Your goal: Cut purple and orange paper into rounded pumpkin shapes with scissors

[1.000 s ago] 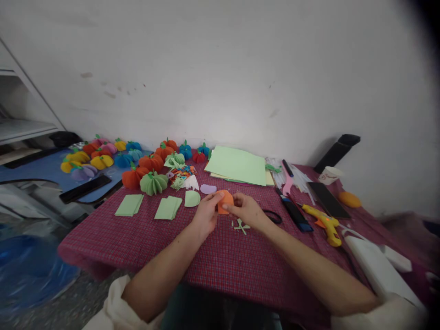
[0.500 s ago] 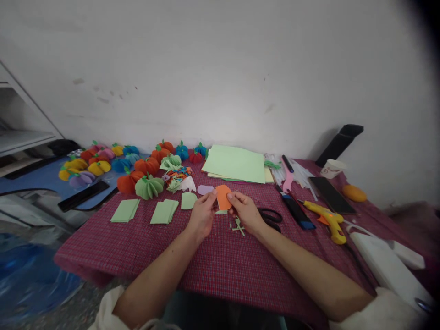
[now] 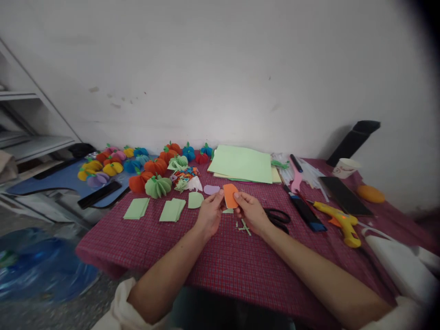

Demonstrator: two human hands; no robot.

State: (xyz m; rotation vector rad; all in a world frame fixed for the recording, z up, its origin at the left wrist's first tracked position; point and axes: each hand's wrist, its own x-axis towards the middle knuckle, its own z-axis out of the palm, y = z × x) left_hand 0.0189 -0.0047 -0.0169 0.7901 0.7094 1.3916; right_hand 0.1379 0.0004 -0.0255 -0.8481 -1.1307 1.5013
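Both hands hold an orange paper piece [image 3: 230, 196] above the table; its left edge is straight and its upper right corner rounded. My left hand [image 3: 210, 213] pinches it by the left side. My right hand [image 3: 252, 211] grips its right side between thumb and fingers. Just below lie pale green paper scraps [image 3: 244, 227] and part of a green paper piece [image 3: 228, 211]. Black-handled scissors [image 3: 277, 217] rest beside my right hand. Left of my hands are a purple paper piece [image 3: 211, 189], a cut green piece [image 3: 195, 200] and two green paper stacks [image 3: 172, 211], [image 3: 136, 209].
Colourful paper pumpkins [image 3: 158, 186] crowd the back left, with a heap of scraps [image 3: 185, 176] alongside. Large green sheets [image 3: 242, 164] lie at the back. On the right are a utility knife [image 3: 305, 213], a yellow glue gun [image 3: 340, 221], a black slab [image 3: 345, 195] and a paper cup [image 3: 345, 168].
The orange piece looks narrower and has turned slightly in my fingers. My view has shifted a little to the left, so the table appears farther right.
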